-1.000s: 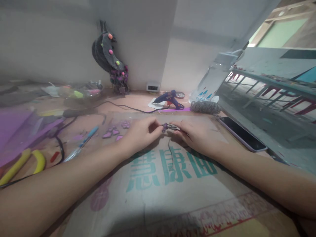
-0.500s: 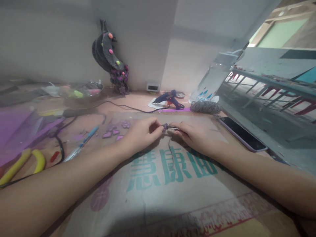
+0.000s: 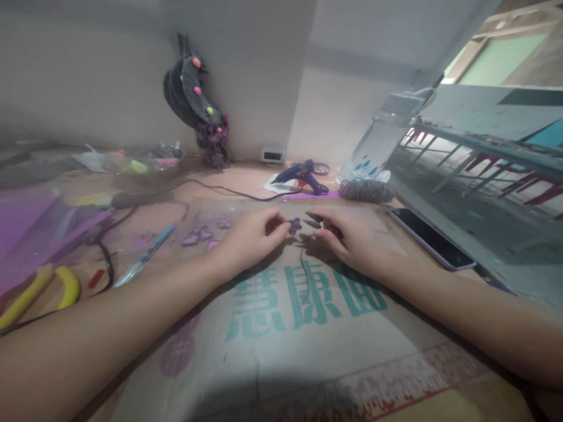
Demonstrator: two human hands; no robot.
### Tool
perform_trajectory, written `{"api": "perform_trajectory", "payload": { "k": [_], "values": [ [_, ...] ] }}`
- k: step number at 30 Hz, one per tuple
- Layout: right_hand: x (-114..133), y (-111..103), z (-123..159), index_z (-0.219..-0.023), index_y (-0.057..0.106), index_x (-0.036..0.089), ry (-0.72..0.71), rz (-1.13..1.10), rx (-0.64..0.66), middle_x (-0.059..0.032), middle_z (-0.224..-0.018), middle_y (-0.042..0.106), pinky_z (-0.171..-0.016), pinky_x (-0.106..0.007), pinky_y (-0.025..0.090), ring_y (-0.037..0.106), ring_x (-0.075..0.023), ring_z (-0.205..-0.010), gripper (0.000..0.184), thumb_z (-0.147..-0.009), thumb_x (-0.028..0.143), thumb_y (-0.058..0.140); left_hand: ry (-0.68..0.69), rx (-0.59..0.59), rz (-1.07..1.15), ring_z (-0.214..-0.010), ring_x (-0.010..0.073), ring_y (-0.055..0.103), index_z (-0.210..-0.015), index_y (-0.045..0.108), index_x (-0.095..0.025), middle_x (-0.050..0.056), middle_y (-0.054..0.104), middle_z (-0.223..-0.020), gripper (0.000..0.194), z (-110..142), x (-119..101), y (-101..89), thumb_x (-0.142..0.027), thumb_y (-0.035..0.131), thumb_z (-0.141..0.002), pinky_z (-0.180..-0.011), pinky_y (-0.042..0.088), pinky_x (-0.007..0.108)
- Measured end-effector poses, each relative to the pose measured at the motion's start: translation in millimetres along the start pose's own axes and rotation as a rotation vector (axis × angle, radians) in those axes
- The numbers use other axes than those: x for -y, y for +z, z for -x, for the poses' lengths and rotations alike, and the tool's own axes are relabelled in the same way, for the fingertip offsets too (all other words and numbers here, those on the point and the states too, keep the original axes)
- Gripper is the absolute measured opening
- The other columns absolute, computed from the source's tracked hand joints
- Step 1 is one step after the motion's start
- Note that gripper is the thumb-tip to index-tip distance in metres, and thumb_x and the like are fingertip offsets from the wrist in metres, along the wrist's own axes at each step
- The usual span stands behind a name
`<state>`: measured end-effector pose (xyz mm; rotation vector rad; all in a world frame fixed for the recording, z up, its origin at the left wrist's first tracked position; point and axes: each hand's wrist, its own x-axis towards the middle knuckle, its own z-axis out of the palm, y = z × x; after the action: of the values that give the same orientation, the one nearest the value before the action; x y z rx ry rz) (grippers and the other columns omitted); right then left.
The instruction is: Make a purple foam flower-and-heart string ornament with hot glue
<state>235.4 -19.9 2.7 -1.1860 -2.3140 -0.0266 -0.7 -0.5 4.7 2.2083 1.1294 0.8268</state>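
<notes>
Between the thumb and fingers of my left hand (image 3: 263, 231) is a small purple flower-shaped piece (image 3: 295, 226) with a dark edge. My right hand (image 3: 345, 234) grips small scissors (image 3: 313, 221); their two blades are spread and point left, just apart from the flower. Most of the handles are hidden in my palm. A thin grey strand of yarn (image 3: 304, 272) lies on the printed sheet below the flower. Left of my left hand are several purple heart-shaped pieces (image 3: 197, 237) and another purple flower (image 3: 224, 221).
A blue glue gun (image 3: 303, 174) rests at the back, its cord running left. Grey yarn (image 3: 367, 190), a clear bottle (image 3: 378, 138) and a phone (image 3: 433, 237) are at right. A pen (image 3: 149, 252) and yellow handles (image 3: 68, 287) lie left. A grey crescent ornament (image 3: 191, 88) stands against the wall.
The scissors' blades were closed at the flower's edge; now they have opened and drawn back slightly to the right. My left hand has stayed in place with the flower.
</notes>
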Motion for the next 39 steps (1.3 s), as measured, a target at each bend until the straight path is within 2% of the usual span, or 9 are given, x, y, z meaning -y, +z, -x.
{"api": "perform_trajectory", "payload": {
  "k": [5, 8, 11, 17, 24, 29, 34, 37, 39],
  "values": [
    [-2, 3, 1, -0.120, 0.066, 0.020, 0.043, -0.066, -0.045, -0.0051, -0.088, 0.073, -0.061, -0.029, 0.048, 0.062, -0.0174, -0.067, 0.032, -0.091, 0.035, 0.062, 0.070, 0.009, -0.025, -0.073, 0.0172, 0.062, -0.092, 0.065, -0.019, 0.002, 0.071, -0.084, 0.022, 2, -2, -0.1, -0.035, 0.050, -0.095, -0.067, 0.043, 0.028],
    [-2, 3, 2, -0.107, 0.070, 0.019, -0.003, -0.088, -0.043, -0.0047, -0.085, 0.074, -0.061, -0.027, 0.047, 0.062, -0.0162, -0.067, 0.023, -0.088, 0.024, 0.059, 0.151, 0.023, -0.053, -0.076, 0.0170, 0.063, -0.095, 0.067, -0.020, 0.002, 0.072, -0.086, 0.022, 5, -2, 1.0, -0.034, 0.050, -0.096, -0.069, 0.044, 0.028],
    [-1, 0, 3, -0.097, 0.071, 0.019, -0.079, -0.080, -0.009, -0.0034, -0.081, 0.073, -0.063, -0.026, 0.047, 0.062, -0.0156, -0.067, 0.025, -0.080, 0.012, 0.054, 0.214, 0.026, -0.079, -0.082, 0.0174, 0.065, -0.099, 0.068, -0.021, 0.002, 0.074, -0.091, 0.021, 7, -1, 1.9, -0.033, 0.051, -0.096, -0.075, 0.046, 0.029],
    [1, -3, 3, -0.101, 0.071, 0.020, -0.130, -0.026, 0.003, -0.0018, -0.080, 0.072, -0.062, -0.024, 0.043, 0.060, -0.0140, -0.066, 0.032, -0.078, 0.008, 0.051, 0.268, -0.006, -0.061, -0.089, 0.0180, 0.067, -0.101, 0.069, -0.022, 0.003, 0.074, -0.096, 0.017, 7, 0, 3.2, -0.028, 0.055, -0.095, -0.082, 0.049, 0.029],
    [2, -4, 9, -0.102, 0.071, 0.024, -0.288, 0.117, -0.052, 0.0001, -0.068, 0.066, -0.058, -0.028, 0.037, 0.056, -0.0142, -0.061, 0.028, -0.093, 0.016, 0.045, 0.100, 0.056, 0.111, -0.089, 0.0184, 0.068, -0.121, 0.063, -0.021, 0.004, 0.074, -0.104, 0.031, 3, 3, 3.6, -0.031, 0.052, -0.095, -0.081, 0.051, 0.030],
    [0, -3, 12, -0.107, 0.070, 0.024, -0.350, 0.171, -0.059, -0.0005, -0.068, 0.066, -0.057, -0.029, 0.035, 0.055, -0.0148, -0.060, 0.030, -0.096, 0.018, 0.042, -0.005, 0.136, 0.179, -0.078, 0.0184, 0.065, -0.089, 0.070, -0.018, 0.003, 0.072, -0.083, 0.038, 0, 1, -2.0, -0.044, 0.043, -0.097, -0.067, 0.047, 0.027],
    [-5, 4, 13, -0.111, 0.070, 0.025, -0.286, 0.135, -0.010, -0.0008, -0.075, 0.068, -0.058, -0.027, 0.035, 0.057, -0.0142, -0.064, 0.031, -0.095, 0.016, 0.045, -0.097, 0.184, 0.225, -0.064, 0.0153, 0.058, -0.084, 0.069, -0.019, 0.001, 0.071, -0.076, 0.029, 1, -7, -3.6, -0.042, 0.053, -0.091, -0.056, 0.041, 0.025],
    [-2, 2, 9, -0.111, 0.069, 0.022, -0.211, 0.101, 0.026, -0.0012, -0.077, 0.069, -0.060, -0.026, 0.038, 0.058, -0.0144, -0.066, 0.027, -0.094, 0.019, 0.048, -0.121, 0.138, 0.241, -0.063, 0.0152, 0.057, -0.083, 0.067, -0.019, 0.001, 0.069, -0.073, 0.028, 0, -8, -2.4, -0.041, 0.052, -0.091, -0.056, 0.041, 0.025],
    [3, -3, 6, -0.111, 0.068, 0.019, -0.166, 0.064, 0.016, -0.0037, -0.082, 0.071, -0.062, -0.027, 0.041, 0.059, -0.0156, -0.067, 0.025, -0.095, 0.029, 0.052, -0.110, 0.085, 0.233, -0.067, 0.0155, 0.058, -0.081, 0.066, -0.019, 0.001, 0.068, -0.075, 0.027, -1, -6, -1.4, -0.040, 0.052, -0.091, -0.060, 0.042, 0.026]
  ]
}}
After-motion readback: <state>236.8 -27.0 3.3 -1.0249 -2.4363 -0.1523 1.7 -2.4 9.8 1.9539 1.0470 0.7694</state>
